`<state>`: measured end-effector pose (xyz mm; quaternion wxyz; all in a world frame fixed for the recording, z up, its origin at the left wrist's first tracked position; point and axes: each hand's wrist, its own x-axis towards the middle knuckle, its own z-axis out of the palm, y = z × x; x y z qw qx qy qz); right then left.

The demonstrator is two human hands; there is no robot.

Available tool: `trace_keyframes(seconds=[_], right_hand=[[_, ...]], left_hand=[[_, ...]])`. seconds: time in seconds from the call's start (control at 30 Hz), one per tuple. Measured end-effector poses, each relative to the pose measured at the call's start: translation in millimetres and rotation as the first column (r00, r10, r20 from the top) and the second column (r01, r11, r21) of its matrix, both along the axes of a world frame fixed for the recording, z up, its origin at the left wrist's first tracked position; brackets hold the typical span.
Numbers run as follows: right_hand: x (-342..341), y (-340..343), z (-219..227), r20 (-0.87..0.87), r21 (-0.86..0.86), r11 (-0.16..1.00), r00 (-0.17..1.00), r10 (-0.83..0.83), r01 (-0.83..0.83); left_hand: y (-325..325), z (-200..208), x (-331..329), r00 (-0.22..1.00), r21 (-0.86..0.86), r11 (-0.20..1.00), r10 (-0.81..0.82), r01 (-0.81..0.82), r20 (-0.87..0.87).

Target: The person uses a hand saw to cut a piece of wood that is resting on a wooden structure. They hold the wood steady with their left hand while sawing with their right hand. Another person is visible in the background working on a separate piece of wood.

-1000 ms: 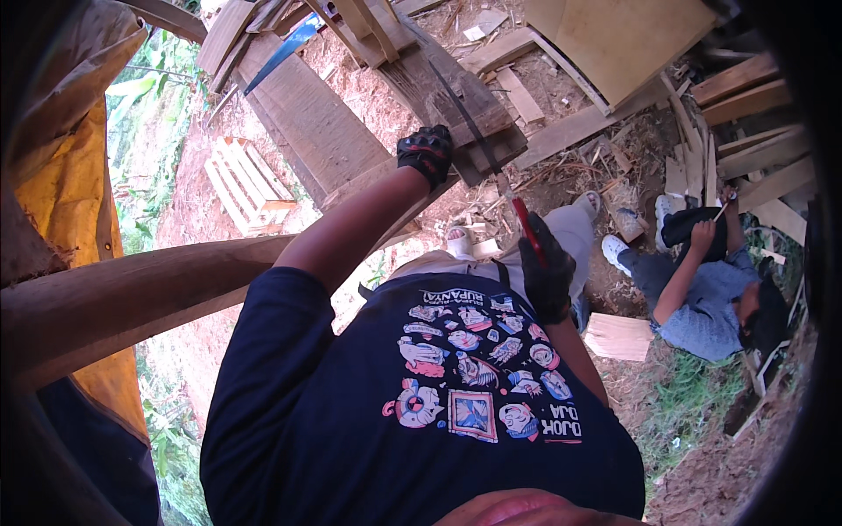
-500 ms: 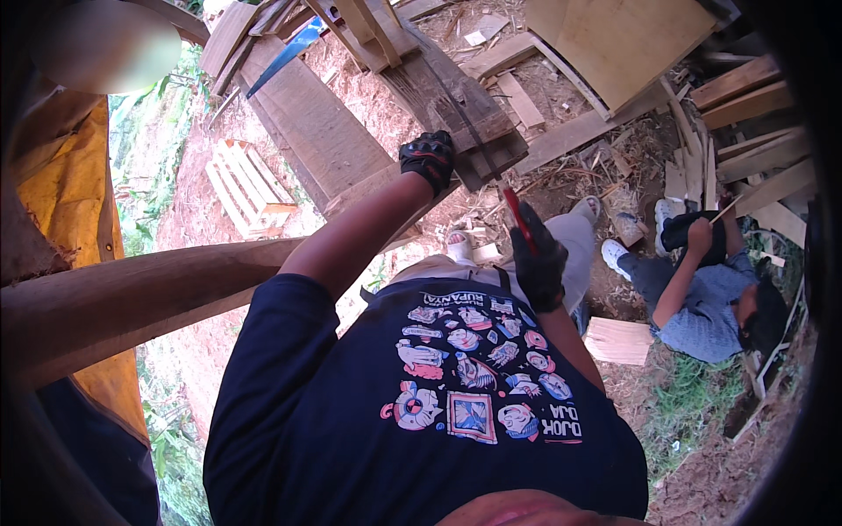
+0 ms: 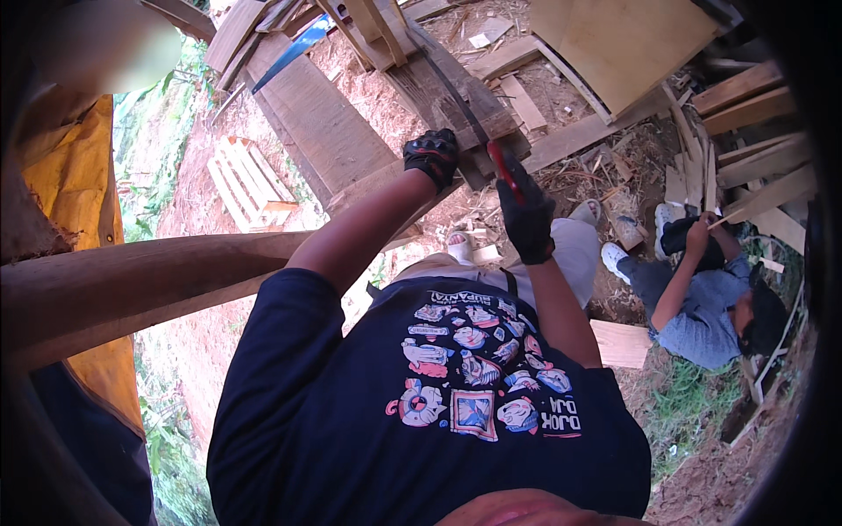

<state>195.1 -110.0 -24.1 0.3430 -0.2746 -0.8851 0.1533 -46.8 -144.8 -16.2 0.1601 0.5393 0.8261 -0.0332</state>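
Observation:
In a black glove, my right hand [image 3: 526,215] is closed round the red handle of a handsaw [image 3: 498,162]. The saw's narrow dark blade runs away from me along the top of a thick wooden board [image 3: 438,88] near its end. My left hand [image 3: 431,154], gloved in black too, is closed at the near edge of that board, knuckles up. Its fingertips are hidden. Upright wooden pieces [image 3: 386,35] stand on the board's far part.
A wide plank [image 3: 324,127] lies left of the board, with a blue tapered blade [image 3: 294,57] beyond. A wooden beam [image 3: 158,280] crosses at left. A slatted crate [image 3: 250,184], a plywood sheet [image 3: 623,44] and stacked timber [image 3: 763,123] lie around. At right another person [image 3: 706,307] sits holding a stick.
My right hand has pushed the saw forward and slightly left, bringing its red handle close to the board's end. My left hand stays at the same place on the board.

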Motion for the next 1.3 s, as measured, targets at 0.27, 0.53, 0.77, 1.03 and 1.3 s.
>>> trace_keyframes(seconds=[0.27,0.53,0.77,1.03,1.3], right_hand=[[168.2,-113.0,61.5,0.103,-0.562,0.792,0.97,-0.22,0.239],[212.3,-91.4,151.6,-0.318,-0.79,0.611,0.812,-0.49,0.059],[206.4,-63.5,157.9,-0.21,-0.592,0.731,0.811,-0.546,0.339],[242.0,-61.3,129.7,0.068,0.033,0.774,0.771,-0.633,0.632],[222.7,-70.3,171.6,0.057,-0.358,0.608,0.666,-0.743,0.709]], left_hand=[[-4.6,0.3,3.5,1.0,0.014,1.0,-0.015,0.015,0.013],[-5.6,-3.2,2.9,0.997,-0.025,0.998,0.057,-0.056,0.048],[-8.1,14.5,-6.3,0.991,-0.086,0.996,0.034,-0.024,0.129],[-2.3,60.8,-5.5,0.989,0.013,0.994,-0.113,0.112,0.09],[47.2,52.6,49.1,0.998,0.412,0.91,-0.061,0.051,0.012]])
